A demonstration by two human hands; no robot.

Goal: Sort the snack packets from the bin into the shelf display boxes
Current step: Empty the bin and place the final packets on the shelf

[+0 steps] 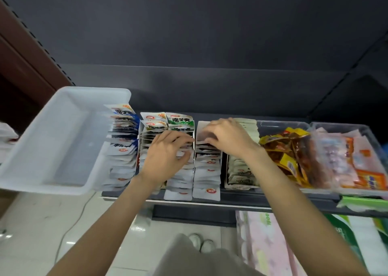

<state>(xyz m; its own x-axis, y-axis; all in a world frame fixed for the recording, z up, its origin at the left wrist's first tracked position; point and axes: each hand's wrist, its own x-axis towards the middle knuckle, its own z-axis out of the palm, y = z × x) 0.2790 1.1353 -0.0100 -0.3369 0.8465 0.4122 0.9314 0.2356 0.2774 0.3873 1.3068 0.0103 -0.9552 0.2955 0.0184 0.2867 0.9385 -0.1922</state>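
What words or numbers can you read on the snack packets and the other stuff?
"魔芋爽": on the green-topped packet at the back of the middle row.
"20": orange print, partly cut off, on the blue-and-white packet beside the white bin.
Red oval logo on the front white packet: too small to read.
Yellow packets, orange packets, tissue pack: blurred.

Green packets (179, 119), standing just beyond the left hand (165, 158) at the back of its row, are showing the characters 魔芋爽 in white. The neighbouring packet (153, 117), further left of that hand, is carrying a red oval logo, its lettering too small to read, and an orange "20" at its corner. The blue-and-white packet (121, 110) beside the white bin (63, 137) is showing a similar "20". Other printing is blurring beyond reading.
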